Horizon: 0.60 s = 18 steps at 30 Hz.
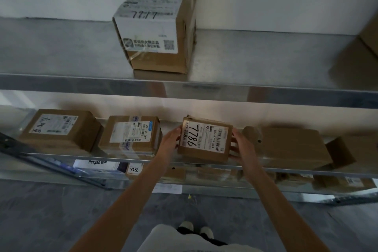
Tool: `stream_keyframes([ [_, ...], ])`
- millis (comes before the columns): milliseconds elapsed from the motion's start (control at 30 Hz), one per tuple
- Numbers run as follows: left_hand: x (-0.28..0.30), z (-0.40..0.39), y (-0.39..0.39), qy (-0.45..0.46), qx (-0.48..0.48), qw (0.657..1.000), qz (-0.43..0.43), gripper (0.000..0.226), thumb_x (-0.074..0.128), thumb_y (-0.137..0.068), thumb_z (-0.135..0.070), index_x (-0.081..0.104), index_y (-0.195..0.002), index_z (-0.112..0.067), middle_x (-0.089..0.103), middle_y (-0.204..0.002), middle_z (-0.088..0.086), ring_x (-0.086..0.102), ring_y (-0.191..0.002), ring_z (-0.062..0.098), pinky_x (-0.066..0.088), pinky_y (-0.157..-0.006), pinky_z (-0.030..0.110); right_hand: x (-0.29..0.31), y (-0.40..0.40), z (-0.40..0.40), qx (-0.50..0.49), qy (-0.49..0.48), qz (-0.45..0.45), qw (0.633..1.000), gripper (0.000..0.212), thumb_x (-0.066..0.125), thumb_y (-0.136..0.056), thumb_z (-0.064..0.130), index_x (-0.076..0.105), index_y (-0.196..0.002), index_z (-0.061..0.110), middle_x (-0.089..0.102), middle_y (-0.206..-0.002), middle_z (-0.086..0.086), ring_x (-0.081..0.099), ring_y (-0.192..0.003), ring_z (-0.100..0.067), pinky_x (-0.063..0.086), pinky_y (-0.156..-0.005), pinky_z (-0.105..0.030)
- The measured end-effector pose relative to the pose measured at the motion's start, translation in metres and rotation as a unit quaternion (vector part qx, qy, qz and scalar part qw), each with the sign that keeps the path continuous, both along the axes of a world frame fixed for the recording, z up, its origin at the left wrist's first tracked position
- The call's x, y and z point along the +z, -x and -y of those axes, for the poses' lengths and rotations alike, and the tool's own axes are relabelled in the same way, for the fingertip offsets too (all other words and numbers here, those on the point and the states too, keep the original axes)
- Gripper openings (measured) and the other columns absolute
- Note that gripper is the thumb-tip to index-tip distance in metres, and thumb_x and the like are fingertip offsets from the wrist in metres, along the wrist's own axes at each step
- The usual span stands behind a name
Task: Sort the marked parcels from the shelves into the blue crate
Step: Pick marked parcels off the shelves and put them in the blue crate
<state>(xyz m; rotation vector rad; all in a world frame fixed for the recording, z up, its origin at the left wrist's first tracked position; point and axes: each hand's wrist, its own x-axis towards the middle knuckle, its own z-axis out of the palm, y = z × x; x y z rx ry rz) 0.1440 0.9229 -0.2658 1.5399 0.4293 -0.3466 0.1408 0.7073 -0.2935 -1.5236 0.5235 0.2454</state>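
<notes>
A small brown parcel point(205, 141) with a white label handwritten "7786" sits at the front of the middle metal shelf point(61, 155). My left hand point(171, 138) presses its left side and my right hand point(239, 145) grips its right side. On the lowest shelf another small parcel marked "7786" point(134, 170) shows partly behind the shelf edge. The blue crate is not in view.
A large taped box point(157, 26) stands on the top shelf. Two labelled boxes point(59, 129) point(131, 135) lie left of my hands, and a long brown package point(292, 145) lies to the right. More parcels fill the lowest shelf. Grey floor below.
</notes>
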Motion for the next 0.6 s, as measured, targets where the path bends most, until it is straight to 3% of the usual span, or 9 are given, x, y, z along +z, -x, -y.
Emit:
stream_keyframes([
  [100,-0.006,-0.003,-0.005,0.004,-0.023,1.0,0.007,0.026,0.041,-0.101,-0.026,0.06,-0.119,-0.021,0.066,-0.107,0.0,0.061,-0.096,0.01,0.048,-0.074,0.019,-0.003,-0.001,-0.003,0.028,0.022,0.013,0.999,0.02,0.051,-0.094,0.047,0.065,-0.102,0.035,0.069,-0.098,0.011,0.064,-0.089,-0.003,0.052,-0.059,-0.014],
  [167,-0.009,-0.004,-0.008,-0.018,-0.05,0.999,0.007,0.026,0.042,-0.101,-0.023,0.056,-0.123,-0.025,0.064,-0.101,-0.008,0.057,-0.088,0.001,0.049,-0.063,0.014,-0.009,-0.002,-0.007,0.047,0.034,0.013,0.998,0.013,0.056,-0.095,0.035,0.062,-0.107,0.033,0.065,-0.098,0.015,0.06,-0.088,0.001,0.049,-0.054,-0.009],
  [233,-0.014,-0.003,-0.008,-0.049,-0.081,0.996,0.009,0.031,0.04,-0.102,-0.022,0.054,-0.128,-0.017,0.065,-0.11,0.0,0.06,-0.097,0.008,0.053,-0.073,0.015,-0.017,-0.003,-0.012,0.068,0.059,0.01,0.996,0.026,0.059,-0.095,0.028,0.06,-0.121,0.027,0.065,-0.104,0.01,0.059,-0.09,-0.002,0.049,-0.061,-0.012],
  [333,-0.026,-0.005,-0.006,-0.067,-0.086,0.994,-0.01,0.036,0.037,-0.102,-0.018,0.052,-0.134,-0.007,0.061,-0.126,0.015,0.058,-0.115,0.026,0.051,-0.096,0.033,-0.03,-0.001,-0.02,0.095,0.089,0.002,0.991,0.037,0.059,-0.095,0.026,0.058,-0.131,0.018,0.065,-0.115,-0.001,0.06,-0.093,-0.008,0.05,-0.066,-0.014],
  [433,-0.037,-0.009,-0.006,-0.066,-0.08,0.995,-0.015,0.034,0.037,-0.103,-0.019,0.053,-0.131,-0.008,0.061,-0.124,0.015,0.059,-0.108,0.024,0.053,-0.089,0.032,-0.038,-0.001,-0.028,0.093,0.101,0.01,0.99,0.038,0.058,-0.096,0.027,0.057,-0.132,0.018,0.065,-0.119,-0.003,0.06,-0.094,-0.005,0.048,-0.066,-0.012],
  [600,-0.05,-0.01,-0.012,-0.087,-0.051,0.995,0.014,0.032,0.036,-0.103,-0.021,0.053,-0.129,-0.012,0.062,-0.121,0.014,0.059,-0.114,0.03,0.051,-0.095,0.05,-0.042,-0.003,-0.043,0.059,0.145,0.037,0.987,0.039,0.056,-0.097,0.028,0.055,-0.134,0.016,0.065,-0.121,-0.003,0.061,-0.098,-0.011,0.049,-0.071,-0.012],
])
